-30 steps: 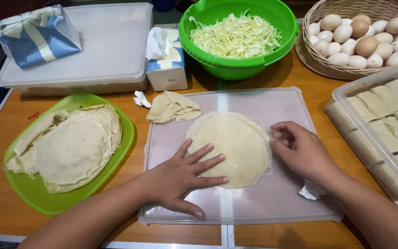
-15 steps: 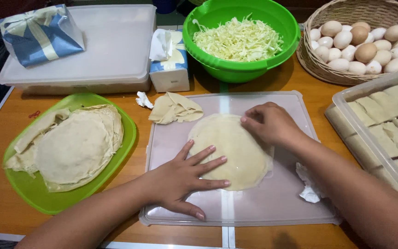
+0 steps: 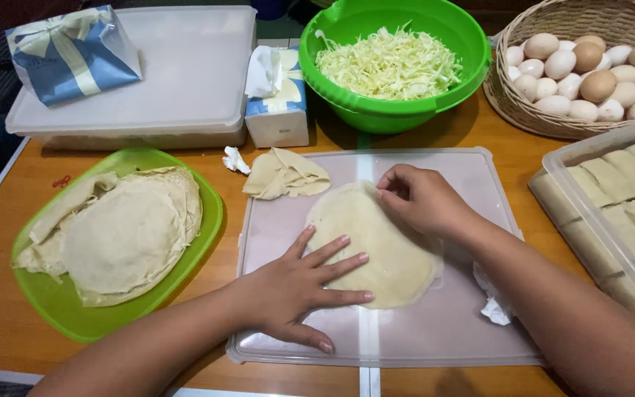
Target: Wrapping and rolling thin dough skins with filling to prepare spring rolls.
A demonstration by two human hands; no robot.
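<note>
On the translucent work mat (image 3: 472, 323), my left hand (image 3: 299, 287) lies flat, fingers spread, pinning the round wrapper (image 3: 384, 257) at mat centre. My right hand (image 3: 420, 202) has moved from the right edge to the top edge, fingers curled there, perhaps lifting it to fold.

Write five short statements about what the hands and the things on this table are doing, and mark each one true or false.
1. The left hand lies flat, fingers spread, on the round wrapper. True.
2. The right hand is scooping cabbage from the green bowl. False: it rests on the wrapper's upper edge; the bowl is untouched.
3. The wrapper lies on a translucent plastic board. True.
4. The wicker basket holds bread rolls. False: it holds eggs.
5. A stack of wrappers sits on the green plate. True.
</note>
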